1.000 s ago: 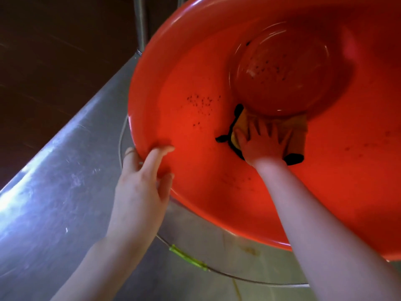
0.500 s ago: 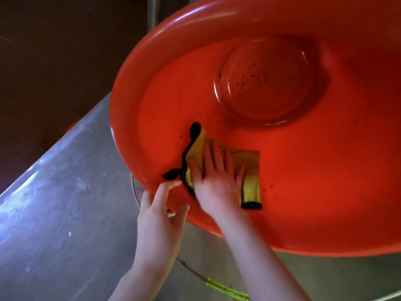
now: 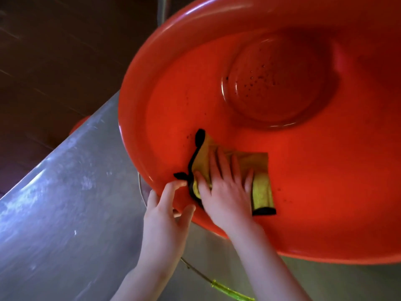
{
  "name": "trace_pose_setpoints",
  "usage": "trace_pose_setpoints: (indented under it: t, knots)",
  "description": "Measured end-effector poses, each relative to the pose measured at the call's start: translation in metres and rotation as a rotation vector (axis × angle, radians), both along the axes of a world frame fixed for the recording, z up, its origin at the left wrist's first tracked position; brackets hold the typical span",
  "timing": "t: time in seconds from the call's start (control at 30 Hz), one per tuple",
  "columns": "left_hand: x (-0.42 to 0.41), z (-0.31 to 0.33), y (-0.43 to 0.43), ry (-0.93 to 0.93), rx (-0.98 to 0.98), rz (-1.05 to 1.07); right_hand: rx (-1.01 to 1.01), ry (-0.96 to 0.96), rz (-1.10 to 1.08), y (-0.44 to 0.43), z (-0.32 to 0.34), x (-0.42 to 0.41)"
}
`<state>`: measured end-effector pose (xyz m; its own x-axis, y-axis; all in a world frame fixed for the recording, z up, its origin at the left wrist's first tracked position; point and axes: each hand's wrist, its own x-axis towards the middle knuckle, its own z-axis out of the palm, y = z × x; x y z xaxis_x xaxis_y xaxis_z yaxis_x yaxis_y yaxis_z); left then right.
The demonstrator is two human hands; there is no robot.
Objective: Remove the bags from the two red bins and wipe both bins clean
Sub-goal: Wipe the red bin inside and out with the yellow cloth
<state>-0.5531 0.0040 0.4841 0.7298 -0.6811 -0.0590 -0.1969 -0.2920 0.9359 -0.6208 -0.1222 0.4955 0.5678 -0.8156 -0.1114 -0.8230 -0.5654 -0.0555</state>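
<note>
1. The red bin (image 3: 303, 192) lies tipped on its side on the steel counter (image 3: 65, 213) with its mouth toward the camera, probably so the inner wall and floor are within reach.
2. The left hand (image 3: 165, 216) grips the near rim, thumb curled inside and fingers behind, apparently to steady the bin against the push of wiping.
3. The right hand (image 3: 225, 192) presses a folded yellow cloth (image 3: 260, 170) with black edging flat against the lower inner wall. Its fingers are straight and slightly apart, which spreads the pressure.
4. No bag shows in this bin, but dark specks (image 3: 253, 81) dot its floor, so that area looks unwiped.
</note>
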Motion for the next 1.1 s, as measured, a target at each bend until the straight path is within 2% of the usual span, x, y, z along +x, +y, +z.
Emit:
trace_pose_setpoints:
  t: [0.1,0.33,0.5,0.6,0.73,0.8,0.87,1.0,1.1]
  knots:
    - [-0.001,0.001,0.0,-0.021,-0.001,-0.017,0.015,0.021,-0.065,0.004,0.0,0.0]
    - [-0.002,0.006,0.0,-0.007,0.037,-0.011,0.164,-0.129,-0.381,-0.106,-0.012,0.044]
    - [0.0,0.037,0.014,0.008,0.179,-0.176,0.118,-0.111,-0.358,-0.113,-0.018,0.042]
    - [0.004,0.065,0.027,-0.196,0.247,-0.149,0.134,-0.062,-0.332,-0.116,-0.016,0.037]
    - [0.041,0.095,0.018,-0.701,0.076,0.113,0.119,-0.064,-0.295,-0.115,-0.014,0.035]
    - [0.061,0.097,0.008,-0.807,0.023,0.063,0.1,-0.049,-0.245,-0.112,-0.015,0.032]
    - [0.071,0.09,0.003,-0.78,-0.012,-0.026,0.085,-0.043,-0.202,-0.109,-0.015,0.024]
    - [0.076,0.062,0.005,-0.563,-0.003,-0.089,0.004,0.085,-0.106,-0.099,-0.012,-0.008]
    - [0.061,0.042,0.008,-0.417,0.009,-0.091,0.086,0.137,-0.051,-0.074,-0.006,-0.016]
